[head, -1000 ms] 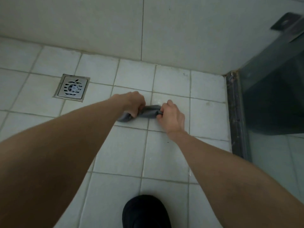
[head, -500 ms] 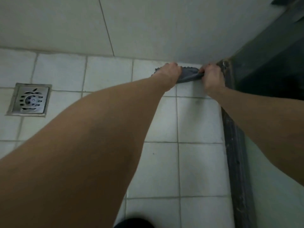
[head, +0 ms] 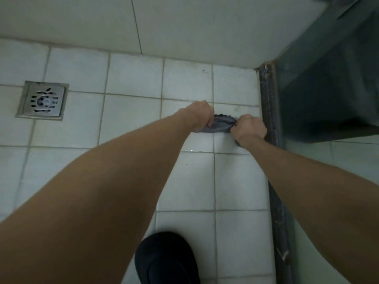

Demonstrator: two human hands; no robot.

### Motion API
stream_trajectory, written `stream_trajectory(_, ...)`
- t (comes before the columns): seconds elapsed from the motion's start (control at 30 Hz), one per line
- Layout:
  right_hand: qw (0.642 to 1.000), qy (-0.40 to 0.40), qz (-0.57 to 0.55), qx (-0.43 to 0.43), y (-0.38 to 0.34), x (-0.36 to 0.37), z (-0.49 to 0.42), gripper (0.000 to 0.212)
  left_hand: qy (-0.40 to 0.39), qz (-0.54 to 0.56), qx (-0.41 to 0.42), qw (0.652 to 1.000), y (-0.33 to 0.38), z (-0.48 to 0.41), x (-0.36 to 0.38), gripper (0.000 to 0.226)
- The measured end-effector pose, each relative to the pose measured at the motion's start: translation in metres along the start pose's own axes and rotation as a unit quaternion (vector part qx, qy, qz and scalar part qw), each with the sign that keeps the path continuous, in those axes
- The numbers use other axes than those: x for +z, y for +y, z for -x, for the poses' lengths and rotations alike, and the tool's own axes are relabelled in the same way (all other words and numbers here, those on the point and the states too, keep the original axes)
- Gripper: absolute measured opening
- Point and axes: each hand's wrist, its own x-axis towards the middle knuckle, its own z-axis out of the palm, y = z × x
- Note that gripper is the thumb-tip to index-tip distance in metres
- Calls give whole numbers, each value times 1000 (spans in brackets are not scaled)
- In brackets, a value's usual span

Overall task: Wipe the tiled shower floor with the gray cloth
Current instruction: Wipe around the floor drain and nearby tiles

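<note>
A bunched gray cloth (head: 221, 125) lies pressed on the white tiled shower floor (head: 133, 113), one tile row out from the back wall and close to the right-hand door track. My left hand (head: 200, 114) grips its left end in a fist. My right hand (head: 249, 129) grips its right end, knuckles up, almost touching the track. Only the middle of the cloth shows between the two fists.
A square metal drain (head: 42, 100) sits in the floor at the left. A dark metal door track (head: 270, 128) and a glass shower panel (head: 328, 89) bound the floor on the right. The tiled wall (head: 184, 23) rises at the back. My black shoe (head: 166, 261) stands at the bottom centre.
Both hands slid the cloth from the middle of the floor to the back right corner by the wall, then pulled it back toward me by about one tile row.
</note>
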Motion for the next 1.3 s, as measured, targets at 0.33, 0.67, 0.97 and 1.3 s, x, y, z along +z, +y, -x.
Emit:
stream_trajectory(0.33,999,-42,-31,-15,-43,69,131,35,-29,3,-57,998,-40,107,39,27)
stream_trajectory(0.67,981,-79,-68,-166,-135,90,183,30,-30,-25,-146,988,-138,166,45,17)
stream_trajectory(0.97,961,0,109,-253,-106,27,74,33,-62,178,-122,974,-58,135,56,32)
stream_trajectory(1.3,912,-113,238,-314,-65,5,29,23,88,108,-76,987,53,118,107,40)
